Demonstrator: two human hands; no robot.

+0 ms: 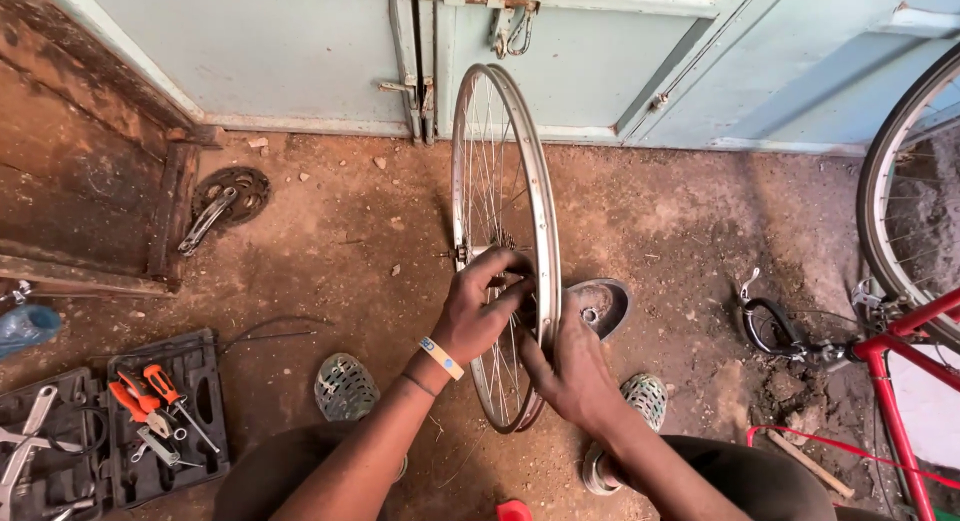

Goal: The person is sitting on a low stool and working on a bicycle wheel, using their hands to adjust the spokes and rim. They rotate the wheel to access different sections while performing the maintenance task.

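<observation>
Both hands, left hand (482,306) and right hand (568,366), grip the upright wheel (545,231) at its hub.

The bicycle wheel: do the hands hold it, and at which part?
Yes. Both hands grip the bicycle wheel at its middle: the left hand at the hub, the right hand beside the rim.

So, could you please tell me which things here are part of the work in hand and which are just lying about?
In hand:
- bare wheel, upright on the dirt floor
- left hand at its hub
- right hand on the other side of the rim

Lying about:
- open tool case with orange-handled screwdrivers
- crankset
- red bicycle
- dark bowl
</observation>
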